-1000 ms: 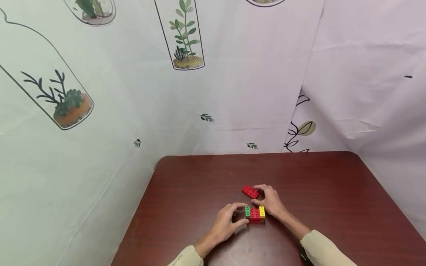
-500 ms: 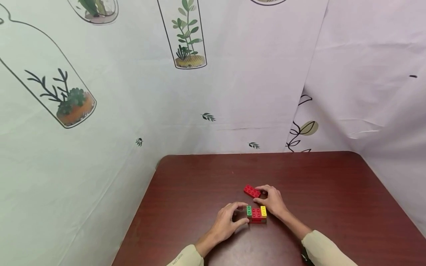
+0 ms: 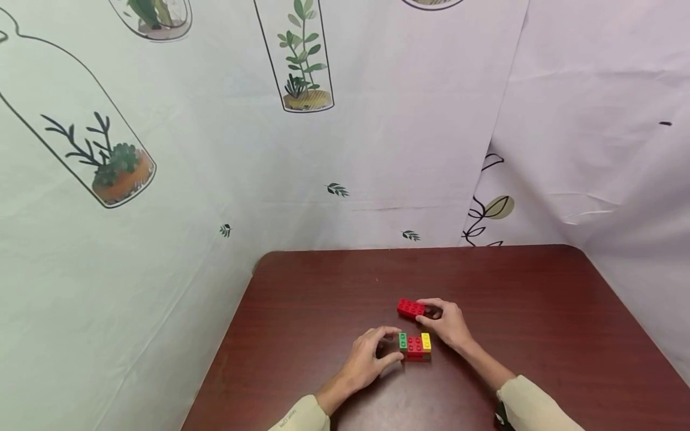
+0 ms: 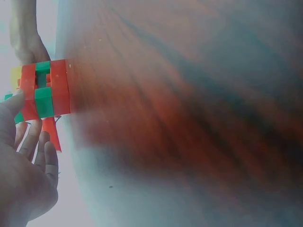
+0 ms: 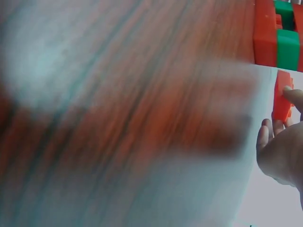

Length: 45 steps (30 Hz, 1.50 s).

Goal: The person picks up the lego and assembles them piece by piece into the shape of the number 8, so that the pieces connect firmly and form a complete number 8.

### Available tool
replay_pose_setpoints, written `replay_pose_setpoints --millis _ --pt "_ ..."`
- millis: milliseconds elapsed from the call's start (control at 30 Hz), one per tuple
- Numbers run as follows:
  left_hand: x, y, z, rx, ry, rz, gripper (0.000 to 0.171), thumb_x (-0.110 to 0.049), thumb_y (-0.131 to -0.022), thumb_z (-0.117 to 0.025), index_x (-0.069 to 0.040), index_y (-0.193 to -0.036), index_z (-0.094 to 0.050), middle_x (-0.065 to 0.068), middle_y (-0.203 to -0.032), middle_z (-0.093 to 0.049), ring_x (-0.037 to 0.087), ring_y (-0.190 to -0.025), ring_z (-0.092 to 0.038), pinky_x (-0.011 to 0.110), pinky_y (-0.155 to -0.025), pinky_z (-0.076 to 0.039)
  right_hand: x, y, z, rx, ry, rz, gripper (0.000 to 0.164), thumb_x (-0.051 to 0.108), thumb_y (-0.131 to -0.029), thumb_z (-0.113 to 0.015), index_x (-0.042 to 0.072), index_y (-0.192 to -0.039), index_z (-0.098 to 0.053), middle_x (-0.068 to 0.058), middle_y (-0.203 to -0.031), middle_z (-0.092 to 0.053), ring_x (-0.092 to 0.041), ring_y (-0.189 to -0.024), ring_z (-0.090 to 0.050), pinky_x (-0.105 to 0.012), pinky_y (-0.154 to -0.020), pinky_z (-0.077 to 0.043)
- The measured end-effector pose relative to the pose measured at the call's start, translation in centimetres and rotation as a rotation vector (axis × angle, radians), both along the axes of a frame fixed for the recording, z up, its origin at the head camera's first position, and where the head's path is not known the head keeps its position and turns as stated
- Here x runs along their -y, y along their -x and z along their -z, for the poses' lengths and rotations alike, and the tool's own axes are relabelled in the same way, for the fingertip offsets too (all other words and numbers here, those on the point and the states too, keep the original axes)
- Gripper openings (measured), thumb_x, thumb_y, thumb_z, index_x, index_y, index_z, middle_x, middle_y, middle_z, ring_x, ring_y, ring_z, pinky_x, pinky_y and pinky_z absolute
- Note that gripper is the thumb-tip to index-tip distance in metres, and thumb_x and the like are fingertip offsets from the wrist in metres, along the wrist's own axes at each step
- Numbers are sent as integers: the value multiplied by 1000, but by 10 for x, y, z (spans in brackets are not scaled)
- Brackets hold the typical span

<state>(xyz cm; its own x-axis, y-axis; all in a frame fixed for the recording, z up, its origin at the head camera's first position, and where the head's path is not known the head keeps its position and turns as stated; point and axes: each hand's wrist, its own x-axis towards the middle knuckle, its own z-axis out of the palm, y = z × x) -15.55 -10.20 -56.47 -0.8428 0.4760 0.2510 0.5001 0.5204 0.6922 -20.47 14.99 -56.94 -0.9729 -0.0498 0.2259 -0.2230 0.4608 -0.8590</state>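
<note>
A stack of toy building bricks [image 3: 414,347] stands on the table in the head view, with a green brick at its top left, red in the middle and yellow at the right. My left hand [image 3: 365,362] holds its left end, thumb at the front and index finger at the back. The left wrist view shows the stack's red and green layers [image 4: 59,90] with a gap between the green bricks. Just behind the stack, my right hand [image 3: 451,324] pinches the right end of a red eight-stud brick [image 3: 409,308]. That red brick [image 5: 282,97] also shows beyond the stack in the right wrist view.
The dark red wooden table [image 3: 312,287] has rounded back corners. Behind it and at both sides hang pale cloth sheets [image 3: 377,149] printed with plants in jars.
My right hand has moved slightly right, and the red brick has turned so its long side lies more nearly left to right. The left hand and the stack hold still.
</note>
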Motion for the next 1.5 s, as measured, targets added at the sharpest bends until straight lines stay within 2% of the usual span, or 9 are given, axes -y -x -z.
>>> replay_pose_setpoints --millis 167,300,400,500,600,767,1033,1167,1500 --pt "-1 0 -2 7 4 -8 41 -35 -98 -79 -24 -135 -67 0 -121 -73 15 -108 -66 31 -89 -56 -6 -2 -6 4 64 -4 35 2 -85 -89 1 -118 -78 -14 -101 -78 -19 -79 -70 -23 -72 -58" --pt "-2 0 -3 6 5 -12 41 -36 -98 -79 -23 -135 -67 -1 -121 -73 13 -107 -65 31 -89 -56 -10 -7 -11 11 141 -22 38 1 -85 -88 -2 -121 -77 -20 -110 -78 -28 -90 -77 -22 -77 -60" --pt "-2 0 -2 4 4 -12 41 -36 -98 -79 -23 -135 -67 -1 -121 -73 13 -107 -65 31 -89 -56 -14 -11 -15 20 191 -44 39 2 -86 -88 -3 -122 -76 -23 -116 -76 -34 -100 -77 -26 -82 -61" --pt "-2 -2 -1 4 4 -13 41 -36 -98 -79 -23 -135 -67 -1 -122 -73 14 -108 -66 31 -89 -57 -18 -17 -21 35 228 -79 40 2 -87 -87 -4 -124 -74 -25 -119 -75 -36 -102 -77 -31 -85 -62" --pt "-3 -2 1 2 5 -14 41 -35 -98 -79 -22 -135 -67 -1 -122 -73 15 -109 -66 31 -89 -57 -20 -24 -28 37 240 -107 42 3 -88 -86 -5 -127 -73 -25 -121 -74 -35 -101 -77 -32 -86 -61" --pt "-2 -2 2 -1 -11 -10 41 -35 -98 -79 -23 -135 -67 0 -122 -73 15 -109 -66 31 -89 -57 -23 -34 -36 28 241 -140 41 4 -89 -86 -4 -127 -73 -25 -120 -74 -31 -100 -78 -25 -85 -60" --pt "-3 -2 2 -7 -15 -14 41 -36 -98 -79 -21 -134 -67 -1 -119 -73 12 -107 -66 29 -89 -56 -23 -47 -42 48 230 -198 40 5 -88 -87 -3 -125 -74 -21 -116 -76 -17 -94 -77 -21 -85 -58" --pt "-3 -3 2 -19 -10 -16 42 -37 -98 -79 -20 -135 -67 -2 -120 -73 11 -107 -65 28 -88 -56 -22 -52 -42 46 215 -237 39 8 -88 -87 -3 -124 -74 -19 -116 -77 -17 -94 -77 -22 -85 -59" --pt "-2 -3 1 -18 -19 -12 44 -34 -97 -80 -18 -136 -66 -3 -124 -73 15 -110 -67 28 -90 -57 -17 -62 -34 3 242 -308 37 1 -88 -85 -7 -123 -73 -24 -115 -76 -21 -97 -78 -23 -84 -60"
